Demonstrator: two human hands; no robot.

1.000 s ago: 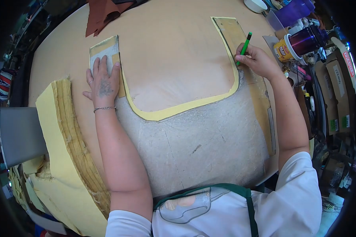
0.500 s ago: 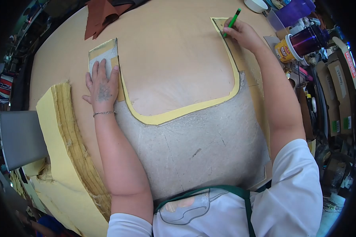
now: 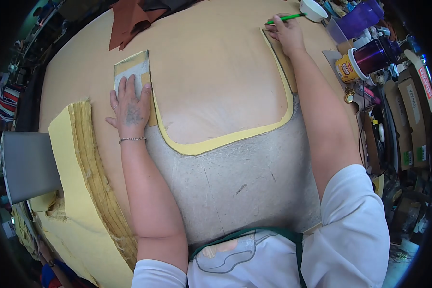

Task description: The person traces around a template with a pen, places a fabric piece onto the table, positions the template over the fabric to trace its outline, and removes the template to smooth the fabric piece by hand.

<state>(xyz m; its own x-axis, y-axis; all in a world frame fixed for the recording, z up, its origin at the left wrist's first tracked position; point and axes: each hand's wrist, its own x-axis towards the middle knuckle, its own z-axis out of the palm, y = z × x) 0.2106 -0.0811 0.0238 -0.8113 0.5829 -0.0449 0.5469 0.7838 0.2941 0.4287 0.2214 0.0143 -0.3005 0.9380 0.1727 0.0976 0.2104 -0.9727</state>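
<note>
My left hand (image 3: pixel 133 106) lies flat with fingers spread on the left arm of a U-shaped grey template (image 3: pixel 225 182), which has tan patches along its arms. Yellow sheet material (image 3: pixel 235 136) shows as a band along the template's inner curve, with a dark line at their border. At the top of the right arm, my right hand (image 3: pixel 288 36) grips a green pen (image 3: pixel 293 17). The pen lies nearly level, its tip pointing left near the template's upper right corner. Some of my right fingers are hidden behind the hand.
A stack of yellow sheets (image 3: pixel 79 158) lies at the left beside a grey box-like object (image 3: pixel 31 165). Brown leather pieces (image 3: pixel 129 21) lie at the back. On the right stand a white bowl (image 3: pixel 314 9), a yellow tub (image 3: pixel 349 66) and cardboard boxes (image 3: pixel 413 101).
My right hand has moved up to the template's top right corner, and the pen has turned from steep to nearly level. My left hand stays flat on the template; the whole view has shifted slightly.
</note>
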